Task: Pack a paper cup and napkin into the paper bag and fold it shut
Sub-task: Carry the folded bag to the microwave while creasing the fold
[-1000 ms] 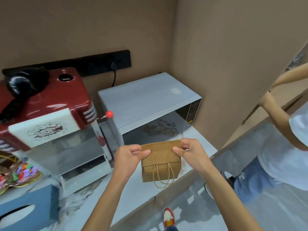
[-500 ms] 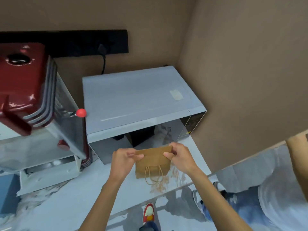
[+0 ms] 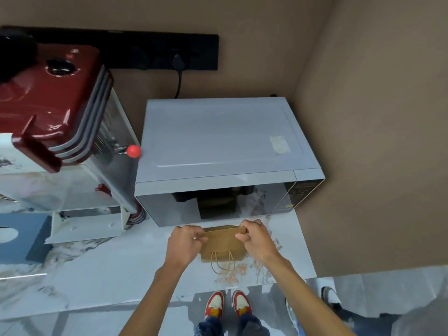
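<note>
Pinching the folded top flap of the small brown kraft paper bag with twisted paper handles [image 3: 221, 246] from both ends: left hand [image 3: 183, 243] closed on the left end, right hand [image 3: 257, 240] closed on the right end, thumbs in front, apparently to keep the crease straight and tight. Standing upright near the front right corner of the white marbled counter [image 3: 101, 270], just in front of the silver microwave oven [image 3: 223, 156], handles hanging toward the counter edge. Cup and napkin not visible, presumably packed inside

The paper bag [image 3: 221, 243] stands on the counter [image 3: 101, 270] before the microwave [image 3: 225, 146], between both hands.
</note>
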The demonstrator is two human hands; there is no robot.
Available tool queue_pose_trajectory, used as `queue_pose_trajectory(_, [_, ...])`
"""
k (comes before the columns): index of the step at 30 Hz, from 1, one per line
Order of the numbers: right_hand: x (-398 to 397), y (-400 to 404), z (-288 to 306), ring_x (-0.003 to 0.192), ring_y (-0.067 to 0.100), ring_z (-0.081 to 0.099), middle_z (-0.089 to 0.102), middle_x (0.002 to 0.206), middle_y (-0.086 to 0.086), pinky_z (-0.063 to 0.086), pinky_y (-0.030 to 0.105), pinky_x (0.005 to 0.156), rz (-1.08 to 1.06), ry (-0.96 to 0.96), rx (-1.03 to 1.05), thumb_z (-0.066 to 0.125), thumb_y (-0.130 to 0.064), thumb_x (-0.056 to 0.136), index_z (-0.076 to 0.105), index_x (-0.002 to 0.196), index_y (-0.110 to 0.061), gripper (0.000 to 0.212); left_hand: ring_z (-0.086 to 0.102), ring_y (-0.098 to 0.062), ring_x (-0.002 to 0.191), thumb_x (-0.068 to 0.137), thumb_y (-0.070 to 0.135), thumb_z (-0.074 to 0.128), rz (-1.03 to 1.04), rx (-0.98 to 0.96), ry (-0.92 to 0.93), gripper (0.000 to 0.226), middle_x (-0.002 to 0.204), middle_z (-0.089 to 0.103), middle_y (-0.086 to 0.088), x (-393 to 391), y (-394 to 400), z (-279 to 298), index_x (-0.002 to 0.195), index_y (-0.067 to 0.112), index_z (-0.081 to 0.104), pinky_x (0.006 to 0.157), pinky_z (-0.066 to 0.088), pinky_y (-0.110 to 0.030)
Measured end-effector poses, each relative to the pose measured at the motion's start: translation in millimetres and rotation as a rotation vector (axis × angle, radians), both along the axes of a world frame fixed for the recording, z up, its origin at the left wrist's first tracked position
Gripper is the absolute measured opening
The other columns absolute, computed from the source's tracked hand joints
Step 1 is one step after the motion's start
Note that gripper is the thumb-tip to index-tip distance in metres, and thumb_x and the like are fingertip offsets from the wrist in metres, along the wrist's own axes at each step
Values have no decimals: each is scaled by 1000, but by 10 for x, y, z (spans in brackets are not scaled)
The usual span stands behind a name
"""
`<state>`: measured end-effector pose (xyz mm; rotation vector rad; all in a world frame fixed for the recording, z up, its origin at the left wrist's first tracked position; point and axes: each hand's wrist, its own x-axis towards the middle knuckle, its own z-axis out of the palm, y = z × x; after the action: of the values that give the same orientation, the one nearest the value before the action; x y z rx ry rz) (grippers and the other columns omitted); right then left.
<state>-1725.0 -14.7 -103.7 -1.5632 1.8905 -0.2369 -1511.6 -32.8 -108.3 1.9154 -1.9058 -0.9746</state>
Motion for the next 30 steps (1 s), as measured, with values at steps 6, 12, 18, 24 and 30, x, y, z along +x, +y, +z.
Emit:
queue_pose_trajectory(6, [230,-170,127,108,23,53,72,107,0,38,37,89,444,286,-228,60,-14,92,69,108,-18,19,64,-25,94,96,27,58,-244,-16,-198,20,93,77,0,-53,-133,113,96,25,78,70,45,-31])
queue_pose_trajectory(12, [316,-150,127,98,30,60,66,105,6,37,34,94,410,364,-153,55,-14,94,72,103,-24,22,64,-23,99,101,38,50,-308,-146,-367,27,97,75,5,-141,-115,125,98,31,76,72,34,-31])
queue_pose_trajectory(18, [226,-230,256,103,33,62,66,106,13,47,37,92,377,420,-39,56,-50,92,74,106,-14,43,65,-20,102,100,46,49,-275,-151,-398,27,100,77,6,-128,-77,160,105,38,75,72,35,-31])
queue_pose_trajectory(24, [137,-209,296,108,29,67,64,100,10,46,29,75,326,277,21,53,9,88,54,59,-17,40,65,-24,100,104,31,48,-307,-133,-366,26,100,77,1,-98,-62,161,107,32,74,73,38,-29])
queue_pose_trajectory(30, [132,-155,229,108,30,64,76,97,9,46,29,86,338,323,-52,51,10,85,53,70,-21,35,61,-25,90,101,7,46,-334,-3,-203,29,96,73,-10,-95,-59,150,100,16,75,78,49,-31])
